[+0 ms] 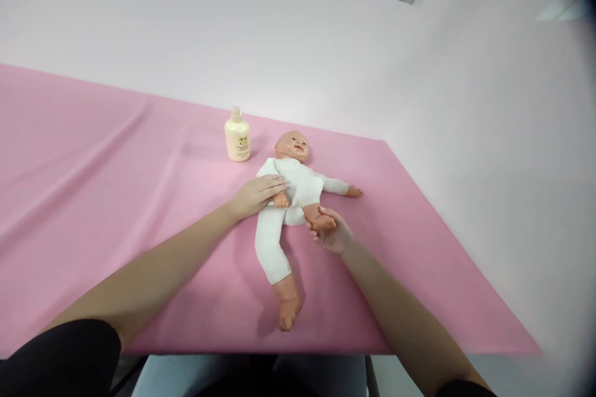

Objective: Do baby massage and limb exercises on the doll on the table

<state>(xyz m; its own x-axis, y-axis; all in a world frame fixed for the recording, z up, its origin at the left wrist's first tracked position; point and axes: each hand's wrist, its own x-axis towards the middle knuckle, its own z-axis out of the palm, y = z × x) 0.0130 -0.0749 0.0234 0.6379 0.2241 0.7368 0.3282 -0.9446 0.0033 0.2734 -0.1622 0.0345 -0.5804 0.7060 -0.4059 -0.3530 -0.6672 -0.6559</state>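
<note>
A pink cloth (116,198) covers the whole table, creased in long folds towards the left, with a pale wall rising behind it and to the right; on the cloth, a little right of the middle, a baby doll (293,198) lies on its back in a white suit, head towards the wall, one arm flung out to the right, one leg stretched straight towards the near edge with its bare foot pointing at us; the other leg is bent up at the knee; the person's two bare forearms reach in from the near edge, black sleeves showing at the bottom corners; the left hand (254,196) lies flat and open, fingers straight, resting on the doll's side and touching its small near hand, gripping nothing; the right hand (331,232) is curled from below around the foot of the bent leg, fingers closed on it, holding it lifted off the cloth; just beside the doll's head, to the left, a small cream bottle (237,136) stands upright, apart from both hands.
</note>
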